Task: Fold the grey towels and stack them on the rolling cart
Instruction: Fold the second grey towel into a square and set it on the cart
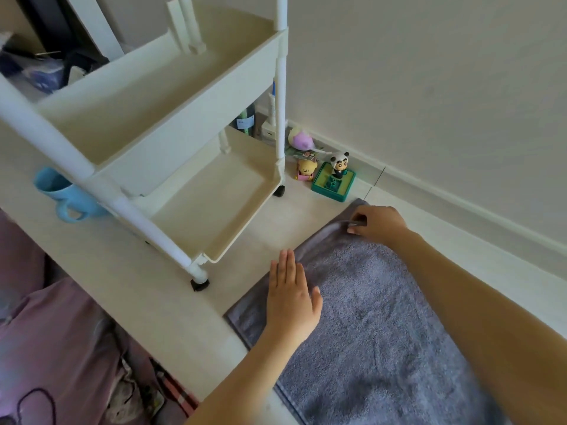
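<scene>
A grey towel (368,317) lies spread flat on the pale surface at the lower right. My left hand (291,296) rests flat on its left edge, fingers straight and together. My right hand (379,223) pinches the towel's far corner between thumb and curled fingers. The white rolling cart (171,124) stands just beyond and to the left, its upper tray and lower tray (214,204) both bare.
Small toy figures (333,176) and a purple plush (302,139) sit in the corner by the wall. A blue mug (66,196) hangs at the cart's left side. Purple bedding (61,348) lies at the lower left. A bottle stands behind the cart.
</scene>
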